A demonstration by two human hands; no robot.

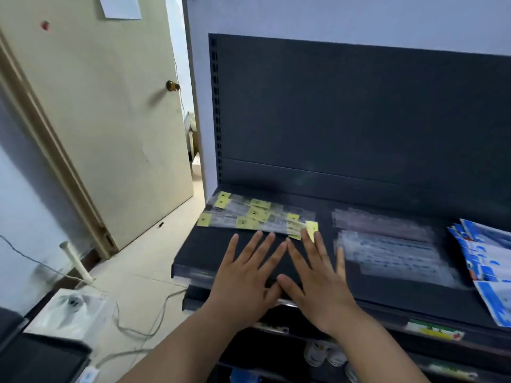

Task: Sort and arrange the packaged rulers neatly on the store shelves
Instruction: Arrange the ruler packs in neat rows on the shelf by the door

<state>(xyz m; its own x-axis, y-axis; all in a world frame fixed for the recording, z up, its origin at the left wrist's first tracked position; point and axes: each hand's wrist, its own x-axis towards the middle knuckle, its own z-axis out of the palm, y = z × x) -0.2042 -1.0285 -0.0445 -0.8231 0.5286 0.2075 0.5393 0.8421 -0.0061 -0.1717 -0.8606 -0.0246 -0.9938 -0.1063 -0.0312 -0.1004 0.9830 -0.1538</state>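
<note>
- Head view: the left hand (pixel 246 277) and right hand (pixel 318 286) sit side by side over the front of the dark shelf (pixel 204 252), fingers straight and spread, holding nothing.
- The packaged rulers (pixel 257 217), with yellow tags, lie loosely fanned on the shelf's left rear, just beyond the fingertips.
- Blurred clear packs (pixel 387 250) lie to their right, and blue packets (pixel 481 252) lie at the far right.

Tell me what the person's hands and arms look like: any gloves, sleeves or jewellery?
No gloves: the left hand and right hand are both bare. No ring, watch or bracelet shows. The left forearm and right forearm are bare too, with no sleeve in view down to the picture's lower edge.
</note>
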